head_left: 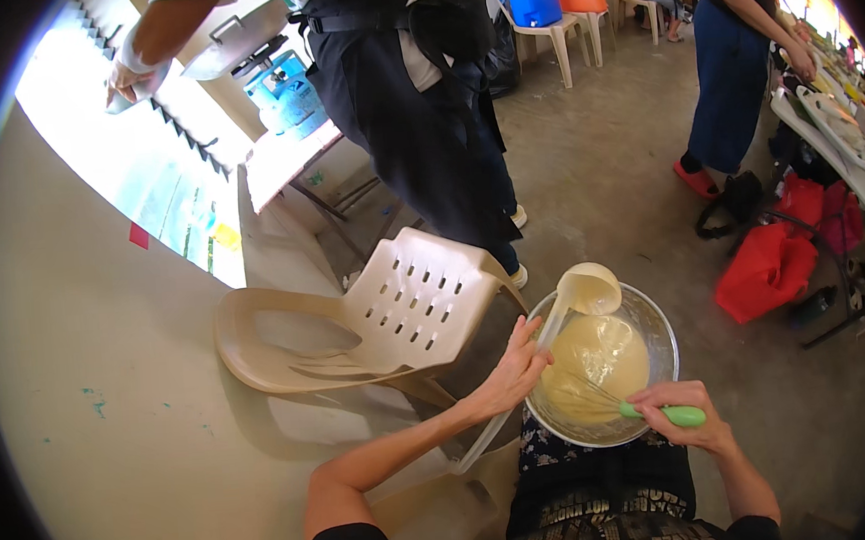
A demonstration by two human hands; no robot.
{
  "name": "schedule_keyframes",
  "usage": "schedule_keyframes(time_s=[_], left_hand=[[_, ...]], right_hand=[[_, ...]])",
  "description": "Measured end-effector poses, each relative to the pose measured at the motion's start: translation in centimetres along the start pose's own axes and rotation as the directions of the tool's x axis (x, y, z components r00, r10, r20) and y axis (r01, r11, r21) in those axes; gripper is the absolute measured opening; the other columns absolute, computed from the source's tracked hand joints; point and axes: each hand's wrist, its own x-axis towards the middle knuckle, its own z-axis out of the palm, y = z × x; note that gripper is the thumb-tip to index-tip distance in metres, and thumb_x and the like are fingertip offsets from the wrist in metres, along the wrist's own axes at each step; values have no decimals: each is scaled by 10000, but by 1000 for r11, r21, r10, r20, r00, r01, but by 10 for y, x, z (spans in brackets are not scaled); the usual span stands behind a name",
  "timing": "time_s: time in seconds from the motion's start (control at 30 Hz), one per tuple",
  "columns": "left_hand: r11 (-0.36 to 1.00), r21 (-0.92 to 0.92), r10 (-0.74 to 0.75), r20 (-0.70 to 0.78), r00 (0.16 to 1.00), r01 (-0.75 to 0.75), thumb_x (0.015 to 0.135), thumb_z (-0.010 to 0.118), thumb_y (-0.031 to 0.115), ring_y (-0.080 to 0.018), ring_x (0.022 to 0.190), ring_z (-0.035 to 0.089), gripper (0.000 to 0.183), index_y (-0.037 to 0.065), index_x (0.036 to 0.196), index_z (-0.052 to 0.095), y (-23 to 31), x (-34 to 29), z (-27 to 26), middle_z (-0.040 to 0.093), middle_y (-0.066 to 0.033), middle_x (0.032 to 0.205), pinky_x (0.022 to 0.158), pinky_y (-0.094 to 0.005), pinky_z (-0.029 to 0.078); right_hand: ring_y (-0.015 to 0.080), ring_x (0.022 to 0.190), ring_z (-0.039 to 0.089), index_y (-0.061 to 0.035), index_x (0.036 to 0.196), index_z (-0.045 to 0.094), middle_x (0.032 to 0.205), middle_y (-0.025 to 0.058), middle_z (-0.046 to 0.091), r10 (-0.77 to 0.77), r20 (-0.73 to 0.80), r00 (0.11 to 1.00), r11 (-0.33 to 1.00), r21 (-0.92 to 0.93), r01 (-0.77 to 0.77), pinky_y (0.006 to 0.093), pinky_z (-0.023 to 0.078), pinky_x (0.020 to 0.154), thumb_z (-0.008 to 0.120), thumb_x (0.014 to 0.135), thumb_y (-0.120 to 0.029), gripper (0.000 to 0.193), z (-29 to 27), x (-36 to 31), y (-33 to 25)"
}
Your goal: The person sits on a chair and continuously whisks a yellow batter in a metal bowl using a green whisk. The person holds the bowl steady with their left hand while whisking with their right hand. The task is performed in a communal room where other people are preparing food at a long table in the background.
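Observation:
A round, shiny mixing bowl (665, 329) rests on my lap, holding a pale yellow batter (614, 353). My right hand (685, 411) is closed around the green handle of a whisk (686, 417), and its wires dip into the batter. At the bowl's left rim, my left hand (516, 369) grips the long handle of a cream-coloured ladle (594, 287). The ladle's head is over the bowl's far rim, with some batter on it. Its handle slants down past my left wrist.
A beige plastic armchair (424, 286) stands close at front left, beside the wall. Beyond it, a person in a black apron (392, 122) stands near a blue gas cylinder (285, 95). Red bags (768, 267) lie on the floor at right, near another person (729, 69) at a table.

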Motion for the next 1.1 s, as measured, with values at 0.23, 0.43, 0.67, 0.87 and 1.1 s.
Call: schedule_keyframes(time_s=[0.23,0.43,0.67,0.87,1.1], left_hand=[[999,17,42,5,999,-42,975,353,168,-439,1421,-13,272,19,1015,577,-5,2,-2,156,-301,1500,1146,-470,91],[1000,-4,8,0,1000,-8,973,356,172,-442,1421,-3,276,16,1027,577,-2,-1,-1,157,-301,1500,1143,-475,108],[1000,17,11,-5,1000,-11,966,378,182,-443,1421,4,271,10,1030,578,-3,0,1,158,-301,1500,1142,-474,113],[1000,12,4,-17,1000,-4,971,388,199,-443,1420,26,276,7,1014,581,1,3,0,181,-298,1493,1142,-464,124],[1000,-11,-3,-16,1000,3,969,388,193,-438,1423,11,265,22,1009,586,-1,0,2,177,-296,1496,1142,-465,114]], right_hand=[[163,672,679,12,814,687,892,131,711,44,53,998,999,31,-45,270,540,628,642,796,-50,79,-38,-14,-22],[185,698,686,19,794,685,876,149,710,42,36,998,993,109,-46,275,546,645,639,787,-49,82,-25,-8,-24],[232,740,676,12,822,677,900,147,700,-105,19,994,993,48,104,307,544,694,658,782,-22,56,1,2,-13],[288,798,640,-4,875,629,1013,166,655,-311,155,937,902,-264,343,342,534,705,688,744,-21,144,12,17,9],[278,771,648,-17,842,630,963,150,666,-208,182,961,852,-448,269,344,539,685,680,728,-30,125,-15,0,5]])
